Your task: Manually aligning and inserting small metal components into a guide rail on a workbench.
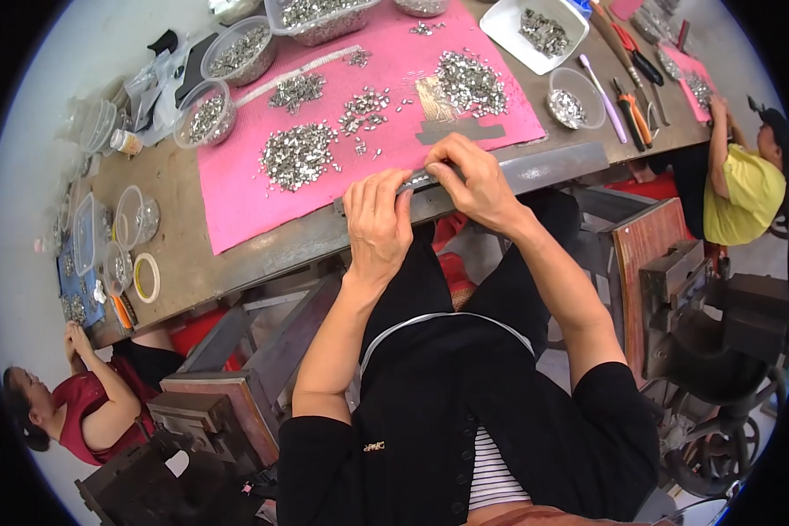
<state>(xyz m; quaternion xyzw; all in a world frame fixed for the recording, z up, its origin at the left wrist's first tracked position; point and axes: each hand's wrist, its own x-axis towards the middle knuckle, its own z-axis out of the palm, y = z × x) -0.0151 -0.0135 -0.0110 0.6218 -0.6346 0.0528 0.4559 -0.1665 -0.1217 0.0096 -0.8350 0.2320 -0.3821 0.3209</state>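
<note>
The wearer's two hands (377, 223) (473, 182), two co-workers (745, 197) (96, 421), one white tray (563, 63), one yellow ring (138, 282)

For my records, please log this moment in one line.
left hand: on narrow grey metal strip; right hand: same strip; beyond: small silver metal pieces on pink mat

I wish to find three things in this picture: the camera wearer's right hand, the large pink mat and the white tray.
Right hand (476, 182): head view, on the back of the hand.
Large pink mat (235, 210): head view, bare left part.
White tray (502, 27): head view, bare inner floor.

Left fingers (371, 193) bent, right fingers (458, 151) curled
</note>
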